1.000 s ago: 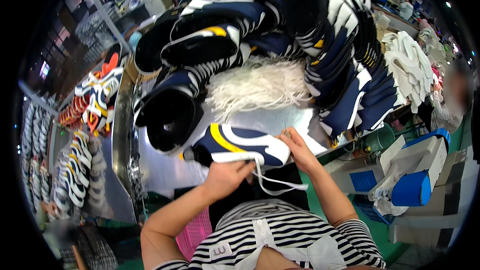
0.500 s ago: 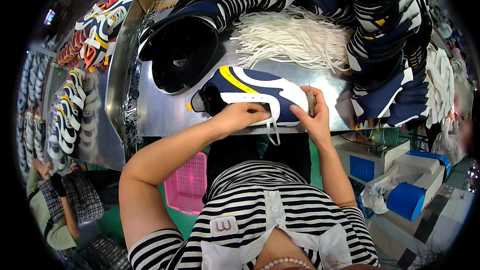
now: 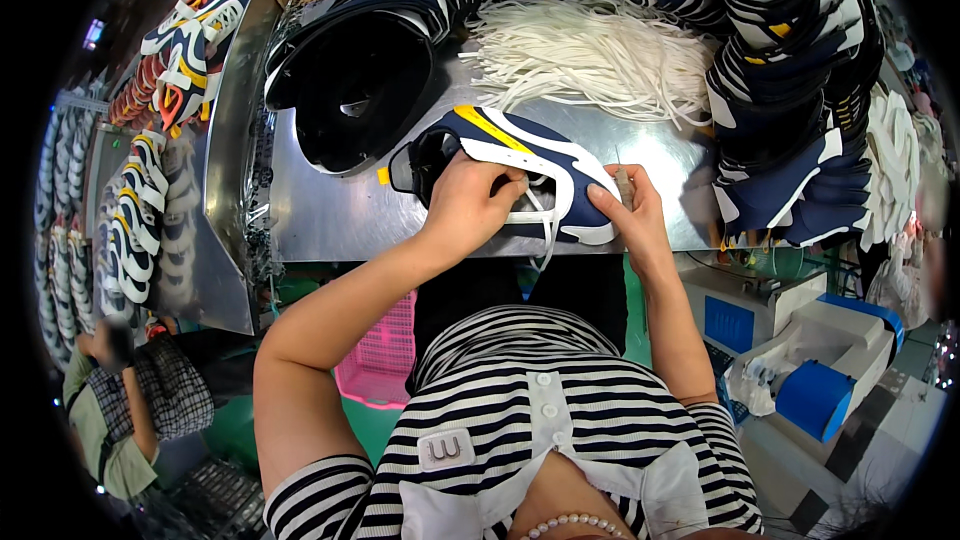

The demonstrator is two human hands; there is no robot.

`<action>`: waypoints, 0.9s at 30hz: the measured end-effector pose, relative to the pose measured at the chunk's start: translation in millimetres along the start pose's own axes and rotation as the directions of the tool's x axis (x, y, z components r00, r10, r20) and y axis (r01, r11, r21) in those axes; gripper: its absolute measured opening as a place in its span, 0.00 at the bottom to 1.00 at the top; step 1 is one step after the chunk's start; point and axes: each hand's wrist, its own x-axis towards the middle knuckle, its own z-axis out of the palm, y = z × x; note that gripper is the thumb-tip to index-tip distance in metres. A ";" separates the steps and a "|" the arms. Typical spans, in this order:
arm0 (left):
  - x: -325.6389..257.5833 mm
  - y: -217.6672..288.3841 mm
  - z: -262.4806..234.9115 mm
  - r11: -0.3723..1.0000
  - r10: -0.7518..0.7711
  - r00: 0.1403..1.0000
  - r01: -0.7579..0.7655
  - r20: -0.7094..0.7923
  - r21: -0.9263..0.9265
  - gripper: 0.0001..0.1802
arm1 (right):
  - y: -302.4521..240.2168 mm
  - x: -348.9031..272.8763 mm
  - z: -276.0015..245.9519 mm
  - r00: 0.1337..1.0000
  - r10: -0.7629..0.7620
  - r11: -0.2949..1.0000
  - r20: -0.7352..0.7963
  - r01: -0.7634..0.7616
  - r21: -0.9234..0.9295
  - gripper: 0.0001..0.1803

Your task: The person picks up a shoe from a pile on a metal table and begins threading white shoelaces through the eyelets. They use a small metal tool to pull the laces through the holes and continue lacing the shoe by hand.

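Note:
A navy, white and yellow shoe upper [image 3: 590,202] lies on its side on the metal table, toe to the right. My left hand [image 3: 468,202] reaches over its opening, thumb and fingers pinched by the eyelet edge. A white shoelace [image 3: 549,232] runs from beside those fingertips and hangs over the near side; the exact grip is partly hidden. At the toe, my right hand [image 3: 637,218] is closed, its thumb pressed on the upper. Its fingers hold a small awl-like tool [image 3: 624,188] with a brownish handle and a thin spike pointing up.
A heap of white shoelaces [image 3: 590,55] lies behind the upper. Nested shoe uppers [image 3: 345,90] curve along the left and back, with another stack [image 3: 790,165] at right. Below the metal table [image 3: 330,225] are a pink basket [image 3: 378,355] and a blue-and-white machine [image 3: 815,370].
My left hand has moved up and right, from the near eyelet edge to over the opening. The upper has shifted slightly right and tilted, showing more of its opening. My right hand stays at the toe.

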 end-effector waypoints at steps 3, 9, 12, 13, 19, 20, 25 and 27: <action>-4.4 2.8 2.2 0.996 -0.053 0.998 0.055 0.026 -0.068 0.07 | 6.8 -2.7 0.1 0.998 0.050 0.999 0.038 -0.050 -0.003 0.24; -6.3 5.5 -17.0 0.960 0.159 0.987 -0.146 -0.032 0.240 0.06 | 0.1 -4.9 0.1 0.999 -0.032 0.999 0.043 0.030 0.042 0.26; -22.4 4.7 -54.8 0.795 0.435 0.886 -0.294 -0.160 0.531 0.06 | -0.2 -7.7 -4.3 0.997 -0.080 0.996 0.002 0.080 0.050 0.28; -32.6 -2.5 -71.6 0.818 0.401 0.885 -0.230 -0.236 0.527 0.06 | 2.0 -5.8 -6.2 0.996 -0.085 0.992 -0.015 0.086 0.091 0.28; -180.3 -111.3 -269.7 0.714 -0.016 0.644 0.543 -0.765 0.442 0.09 | 7.8 -2.6 -26.7 0.994 -0.087 0.967 -0.070 0.101 0.233 0.21; -200.3 -117.7 -281.0 0.670 -0.025 0.628 0.588 -0.778 0.453 0.09 | 11.7 -0.6 -27.1 0.996 -0.067 0.988 -0.057 0.074 0.132 0.20; -82.4 39.1 -105.6 0.992 -0.054 0.938 0.089 -0.343 0.087 0.03 | 11.9 7.4 -11.8 0.945 -0.326 0.777 -0.005 0.265 -0.571 0.17; -51.1 78.7 -71.1 0.917 0.396 0.918 -0.396 0.015 0.047 0.05 | 4.3 11.2 -13.9 0.831 -0.552 0.496 0.066 0.391 -0.776 0.13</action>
